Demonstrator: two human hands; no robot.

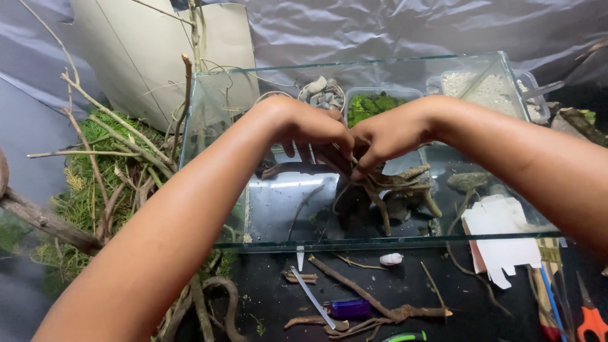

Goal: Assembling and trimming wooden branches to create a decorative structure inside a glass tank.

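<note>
Both my hands reach down into a clear glass tank (380,240). My left hand (313,133) and my right hand (383,136) meet over a branched piece of brown driftwood (399,190) that stands on the tank floor. The fingers of both hands pinch thin twigs at the top of the driftwood. What lies between the fingertips is mostly hidden by the hands themselves.
Behind the tank stand tubs of green moss (373,104), grey stones (322,95) and pale sand (484,88). Branches and moss (101,177) pile up at the left. In front lie twigs (361,291), a purple lighter (348,308), a white cardboard piece (503,234) and orange scissors (592,316).
</note>
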